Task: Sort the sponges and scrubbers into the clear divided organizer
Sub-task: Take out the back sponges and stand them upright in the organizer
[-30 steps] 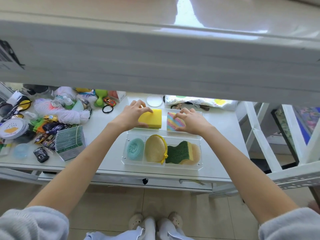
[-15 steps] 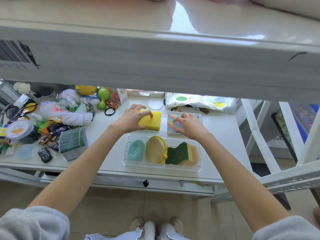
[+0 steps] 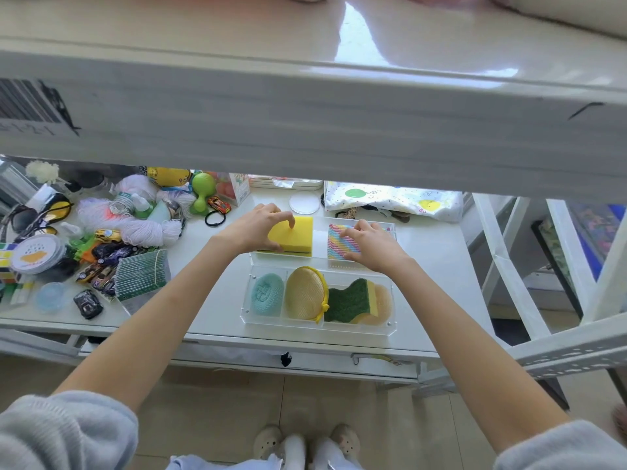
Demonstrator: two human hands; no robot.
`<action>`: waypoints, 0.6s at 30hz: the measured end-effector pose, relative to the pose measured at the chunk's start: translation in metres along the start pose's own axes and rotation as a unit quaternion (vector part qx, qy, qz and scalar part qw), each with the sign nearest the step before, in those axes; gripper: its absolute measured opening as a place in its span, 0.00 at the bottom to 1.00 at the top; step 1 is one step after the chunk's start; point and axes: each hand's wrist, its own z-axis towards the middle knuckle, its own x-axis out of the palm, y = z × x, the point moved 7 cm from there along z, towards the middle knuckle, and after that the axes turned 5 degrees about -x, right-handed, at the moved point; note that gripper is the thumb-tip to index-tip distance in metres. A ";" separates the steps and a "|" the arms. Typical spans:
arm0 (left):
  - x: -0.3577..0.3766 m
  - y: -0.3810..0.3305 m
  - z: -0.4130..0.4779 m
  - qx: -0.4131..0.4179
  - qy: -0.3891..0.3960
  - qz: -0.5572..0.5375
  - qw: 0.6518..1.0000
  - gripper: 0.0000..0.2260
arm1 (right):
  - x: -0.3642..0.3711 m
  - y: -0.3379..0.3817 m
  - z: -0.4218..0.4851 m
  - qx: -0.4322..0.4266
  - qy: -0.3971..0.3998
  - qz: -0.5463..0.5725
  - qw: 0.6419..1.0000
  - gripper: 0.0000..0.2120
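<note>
Left hand (image 3: 252,228) grips yellow sponge (image 3: 294,237) lying crosswise; right hand (image 3: 373,247) apparently presses striped sponge (image 3: 339,246).

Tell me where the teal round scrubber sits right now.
In the head view, the teal round scrubber lies in the leftmost compartment of the clear divided organizer, beside the yellow mesh pad and nearer the person than the left hand.
</note>
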 end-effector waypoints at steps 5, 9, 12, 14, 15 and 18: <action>-0.001 0.000 0.002 0.008 -0.010 -0.005 1.000 0.20 | 0.000 -0.001 0.000 0.002 0.003 0.000 1.000 0.24; -0.001 0.000 0.001 0.012 -0.021 -0.010 1.000 0.19 | -0.001 0.000 0.001 0.002 0.003 -0.004 1.000 0.24; 0.000 0.000 0.001 0.009 -0.017 -0.015 1.000 0.19 | -0.002 0.001 0.001 0.003 -0.001 -0.012 1.000 0.25; 0.002 0.001 -0.001 0.004 -0.016 -0.022 1.000 0.19 | -0.001 0.001 0.000 0.005 -0.003 -0.016 1.000 0.24; 0.002 0.001 -0.003 0.001 -0.018 -0.024 1.000 0.18 | 0.000 0.002 0.000 0.006 -0.005 -0.018 1.000 0.24; 0.003 0.000 -0.008 -0.003 -0.035 0.005 0.999 0.18 | 0.002 0.003 -0.001 0.009 -0.013 -0.019 1.000 0.23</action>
